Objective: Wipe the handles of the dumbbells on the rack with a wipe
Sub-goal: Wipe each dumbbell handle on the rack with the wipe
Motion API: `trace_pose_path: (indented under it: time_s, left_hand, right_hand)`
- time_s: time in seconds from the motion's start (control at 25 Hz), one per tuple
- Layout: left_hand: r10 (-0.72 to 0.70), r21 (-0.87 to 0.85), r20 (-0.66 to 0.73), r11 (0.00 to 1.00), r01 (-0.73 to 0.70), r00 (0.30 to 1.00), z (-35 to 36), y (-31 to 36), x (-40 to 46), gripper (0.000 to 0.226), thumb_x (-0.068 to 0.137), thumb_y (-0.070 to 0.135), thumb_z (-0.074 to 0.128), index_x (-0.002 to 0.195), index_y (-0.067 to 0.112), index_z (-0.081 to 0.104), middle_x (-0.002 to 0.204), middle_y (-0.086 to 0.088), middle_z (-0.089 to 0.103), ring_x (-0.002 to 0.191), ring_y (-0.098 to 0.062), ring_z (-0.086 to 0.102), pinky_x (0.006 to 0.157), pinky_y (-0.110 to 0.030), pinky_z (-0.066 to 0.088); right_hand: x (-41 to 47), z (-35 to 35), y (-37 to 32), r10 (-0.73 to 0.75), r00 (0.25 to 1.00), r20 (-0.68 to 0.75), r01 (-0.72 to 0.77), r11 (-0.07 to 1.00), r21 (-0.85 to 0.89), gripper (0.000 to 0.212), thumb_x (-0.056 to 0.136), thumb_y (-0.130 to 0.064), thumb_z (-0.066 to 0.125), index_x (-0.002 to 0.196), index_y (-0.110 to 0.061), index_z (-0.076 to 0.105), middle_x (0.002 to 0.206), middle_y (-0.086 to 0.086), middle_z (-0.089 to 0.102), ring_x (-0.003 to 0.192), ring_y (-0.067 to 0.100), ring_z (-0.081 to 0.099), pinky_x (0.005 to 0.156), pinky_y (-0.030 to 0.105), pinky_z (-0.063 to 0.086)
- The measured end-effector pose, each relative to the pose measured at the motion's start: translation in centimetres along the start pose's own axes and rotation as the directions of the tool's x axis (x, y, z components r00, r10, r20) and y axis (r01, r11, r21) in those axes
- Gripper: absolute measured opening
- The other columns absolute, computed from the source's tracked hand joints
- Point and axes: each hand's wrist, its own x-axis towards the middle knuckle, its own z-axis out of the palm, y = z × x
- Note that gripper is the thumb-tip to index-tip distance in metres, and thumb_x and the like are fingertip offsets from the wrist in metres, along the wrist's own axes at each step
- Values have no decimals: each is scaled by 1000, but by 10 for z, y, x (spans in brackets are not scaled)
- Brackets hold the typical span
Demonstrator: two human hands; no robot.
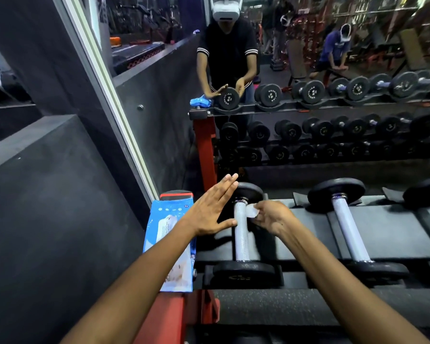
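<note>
The left hand [210,211] is spread flat with straight fingers, its thumb tip touching the knurled handle [241,234] of the leftmost dumbbell [243,244] on the rack's [308,304] top tier. The right hand [274,217] pinches a small crumpled wipe [253,211] against the upper part of that handle. A blue wipes packet [168,244] lies at the rack's left end, under the left forearm. The next dumbbell [350,234] rests to the right.

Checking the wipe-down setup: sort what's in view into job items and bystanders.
Job:
- wipe, pinched in right hand
- leftmost dumbbell's handle
- left hand, flat beside it
- next dumbbell
- wipes pack

Bystanders:
- mirror
- red rack frame
</note>
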Motion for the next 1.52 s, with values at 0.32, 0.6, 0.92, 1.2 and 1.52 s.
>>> trace_pose_path:
  time_s: [0.32,0.6,0.92,1.2,1.52]
  left_hand:
    - [-128,17,-24,992,129,991,8,2,-8,83,95,63,30,154,14,-1,162,-2,-7,150,-24,-1,122,-42,7]
    - [-223,30,11,974,223,975,2,17,-11,84,95,61,28,153,9,-4,162,-5,-6,150,-20,-6,122,-40,4]
    - [-477,-264,-52,854,448,877,6,50,-12,71,94,64,7,151,22,-4,160,11,-6,149,-7,-6,119,-24,-7]
    - [-756,-199,45,634,748,653,40,63,-42,59,98,11,39,152,4,16,161,-6,11,149,-21,13,118,-26,6]
    - [-686,43,14,727,685,727,47,66,-43,53,85,25,35,122,0,64,129,-14,62,118,-28,61,95,-46,47]
  right_hand:
    - [-9,12,-4,28,999,36,-25,996,-81,27,91,3,32,72,-8,47,67,7,51,57,18,49,57,27,39]
    - [-23,14,-10,42,999,33,-38,994,-101,19,90,0,42,75,-8,48,54,5,57,52,17,54,59,26,45]
    - [-30,1,-12,-108,992,-72,89,970,-225,13,85,7,52,76,-3,56,64,9,51,48,12,48,48,23,49]
    - [-17,-6,-19,-359,138,923,725,-599,-341,34,85,-5,42,107,-8,68,106,4,68,98,14,64,87,17,45]
    - [-4,16,-39,371,190,909,398,-875,274,10,80,-20,54,79,-22,64,78,-6,65,84,16,65,80,27,39]
